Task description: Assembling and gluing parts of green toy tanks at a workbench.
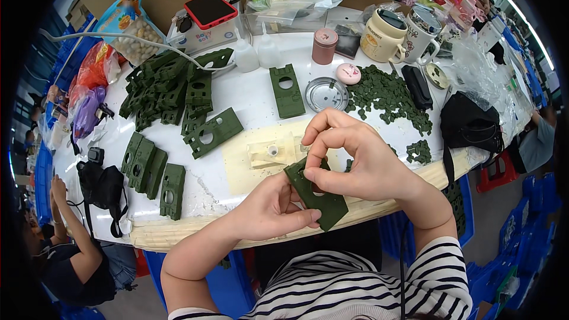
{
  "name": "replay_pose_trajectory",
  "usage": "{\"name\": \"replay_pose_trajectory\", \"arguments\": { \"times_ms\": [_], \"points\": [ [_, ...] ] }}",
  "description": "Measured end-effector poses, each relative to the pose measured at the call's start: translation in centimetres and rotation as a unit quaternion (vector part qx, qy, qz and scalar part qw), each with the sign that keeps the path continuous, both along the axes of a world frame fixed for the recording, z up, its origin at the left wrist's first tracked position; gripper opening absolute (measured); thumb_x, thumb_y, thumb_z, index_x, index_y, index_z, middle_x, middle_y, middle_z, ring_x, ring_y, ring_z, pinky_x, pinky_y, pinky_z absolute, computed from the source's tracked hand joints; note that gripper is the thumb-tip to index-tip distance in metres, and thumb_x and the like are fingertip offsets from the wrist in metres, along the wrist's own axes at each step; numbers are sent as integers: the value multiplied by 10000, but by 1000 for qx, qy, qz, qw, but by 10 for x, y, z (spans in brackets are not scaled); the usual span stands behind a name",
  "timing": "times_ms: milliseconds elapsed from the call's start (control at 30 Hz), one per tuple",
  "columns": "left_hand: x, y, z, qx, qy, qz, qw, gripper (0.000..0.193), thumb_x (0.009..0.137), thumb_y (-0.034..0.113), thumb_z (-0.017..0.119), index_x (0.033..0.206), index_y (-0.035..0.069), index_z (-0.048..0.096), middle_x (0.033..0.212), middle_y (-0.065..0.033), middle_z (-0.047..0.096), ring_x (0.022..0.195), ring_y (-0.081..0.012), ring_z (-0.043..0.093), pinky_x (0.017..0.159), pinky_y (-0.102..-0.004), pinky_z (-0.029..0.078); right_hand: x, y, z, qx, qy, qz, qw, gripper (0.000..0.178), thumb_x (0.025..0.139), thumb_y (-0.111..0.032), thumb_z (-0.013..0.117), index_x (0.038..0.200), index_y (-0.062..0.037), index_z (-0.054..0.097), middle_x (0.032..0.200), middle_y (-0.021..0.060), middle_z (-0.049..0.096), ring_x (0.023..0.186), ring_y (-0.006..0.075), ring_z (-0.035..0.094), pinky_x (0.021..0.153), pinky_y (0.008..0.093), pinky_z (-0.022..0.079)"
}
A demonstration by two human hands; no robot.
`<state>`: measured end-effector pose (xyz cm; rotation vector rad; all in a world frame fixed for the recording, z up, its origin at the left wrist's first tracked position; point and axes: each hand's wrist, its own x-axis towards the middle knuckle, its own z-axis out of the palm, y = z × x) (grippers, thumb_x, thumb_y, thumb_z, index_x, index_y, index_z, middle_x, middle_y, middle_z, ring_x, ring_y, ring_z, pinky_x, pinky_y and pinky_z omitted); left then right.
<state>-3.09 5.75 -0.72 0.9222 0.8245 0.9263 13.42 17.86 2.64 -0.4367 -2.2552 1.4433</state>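
My left hand (267, 208) grips a dark green moulded plastic plate (331, 208) near the front table edge, thumb on its face and fingers behind. Over the plate's upper end, my right hand (366, 157) has thumb and forefinger pinched together; whatever lies between them is hidden. Just beyond, a cream block (274, 153) with a round hole sits on pale yellow paper (237, 172). A heap of small green plastic pieces (385, 92) spreads behind my right hand, with a smaller cluster (419, 152) nearer. Another green plate (287, 92) with a round hole lies beyond the block.
Stacked green plates (157, 92) fill the left side, several more standing nearer. Two white squeeze bottles (245, 53), a metal dish (327, 94), a pink tin (324, 46) and mugs (384, 34) line the back. A black bag (471, 124) hangs at right. Another person (77, 261) sits at left.
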Motion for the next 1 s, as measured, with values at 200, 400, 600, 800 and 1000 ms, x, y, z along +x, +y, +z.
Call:
{"name": "replay_pose_trajectory", "arguments": {
  "times_ms": [200,400,600,800,1000],
  "points": [
    [2,1,1,9,25,9,1000,407,862,-16,587,1222,-38,397,1113,-125,556,1012,-172,590,834,-315,556,-1,1,-6,32,18,-10,999,79,719,-110,688,720,-42,649,943,72,546,880,171,533,755,293,428],
    [2,0,0,9,43,18,999,400,857,-15,590,1203,-53,392,1093,-125,562,1017,-178,597,836,-320,558,-1,-1,-2,22,3,-7,1000,60,717,-77,690,723,-48,638,945,61,536,920,166,519,846,304,402],
    [3,-1,-4,13,59,19,998,515,845,-26,602,1296,-29,353,1137,-112,545,1027,-172,587,823,-317,560,-1,-2,-2,20,4,-12,1000,61,713,-74,691,728,-49,638,951,59,539,911,165,520,836,297,402],
    [3,-2,-6,30,64,30,997,565,838,-34,611,1334,-20,341,1184,-110,519,1040,-167,575,815,-317,564,-1,-3,0,18,-10,-16,1000,68,708,-78,693,729,-47,637,953,59,539,905,165,520,826,293,397],
    [5,-1,-4,53,71,43,995,405,844,-21,596,1196,-43,399,1092,-99,551,1048,-163,579,832,-303,551,-2,-3,-3,22,1,-20,1000,71,705,-79,693,728,-44,636,946,61,538,900,164,519,816,292,393]
  ]
}}
